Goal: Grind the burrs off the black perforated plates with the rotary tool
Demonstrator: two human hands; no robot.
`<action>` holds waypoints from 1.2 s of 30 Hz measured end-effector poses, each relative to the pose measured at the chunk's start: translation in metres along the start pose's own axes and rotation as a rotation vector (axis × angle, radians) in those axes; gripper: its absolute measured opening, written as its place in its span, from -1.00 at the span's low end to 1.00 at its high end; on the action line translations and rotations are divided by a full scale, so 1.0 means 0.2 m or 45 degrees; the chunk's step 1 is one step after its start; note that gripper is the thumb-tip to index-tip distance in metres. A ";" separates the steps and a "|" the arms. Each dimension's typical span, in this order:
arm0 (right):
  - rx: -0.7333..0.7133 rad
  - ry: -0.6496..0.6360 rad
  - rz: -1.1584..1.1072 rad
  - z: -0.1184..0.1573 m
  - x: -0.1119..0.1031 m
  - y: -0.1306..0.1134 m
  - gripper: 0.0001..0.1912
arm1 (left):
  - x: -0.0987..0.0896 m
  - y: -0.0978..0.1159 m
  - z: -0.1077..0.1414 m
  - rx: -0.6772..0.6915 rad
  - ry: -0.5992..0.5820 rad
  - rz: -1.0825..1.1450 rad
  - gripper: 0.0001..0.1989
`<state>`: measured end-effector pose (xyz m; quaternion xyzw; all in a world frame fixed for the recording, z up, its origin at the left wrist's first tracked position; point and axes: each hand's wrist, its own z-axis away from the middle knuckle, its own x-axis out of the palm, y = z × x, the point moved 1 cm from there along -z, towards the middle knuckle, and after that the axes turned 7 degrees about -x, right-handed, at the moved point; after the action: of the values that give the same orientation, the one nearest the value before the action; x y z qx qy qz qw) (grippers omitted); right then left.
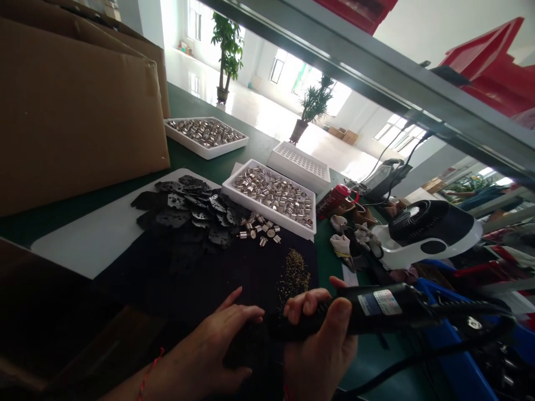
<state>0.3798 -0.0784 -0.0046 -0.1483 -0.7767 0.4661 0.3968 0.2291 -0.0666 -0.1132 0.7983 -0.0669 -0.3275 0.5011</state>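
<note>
My right hand is wrapped round a black corded power screwdriver, whose front end points left. Just left of its dark tip is my left hand, fingers bent and partly spread around a dark area where any held part cannot be made out. Beyond my hands, small brass-coloured screws lie scattered on a dark mat. Loose silver motors rest beside a white tray full of similar ones. Black flat plates are heaped to the left.
A large cardboard box stands at the left. Farther back are another white tray of motors and a white perforated tray. On the right are a red bottle, a black-and-white fan and a blue bin.
</note>
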 end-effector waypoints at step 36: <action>-0.262 -0.380 0.152 0.11 0.03 0.05 -0.68 | -0.01 0.04 -0.03 -0.116 -0.121 0.084 -0.18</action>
<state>0.3579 -0.0825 -0.0164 -0.1631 -0.8604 0.4236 0.2317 0.2335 -0.0646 -0.1037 0.7556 -0.1020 -0.3509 0.5436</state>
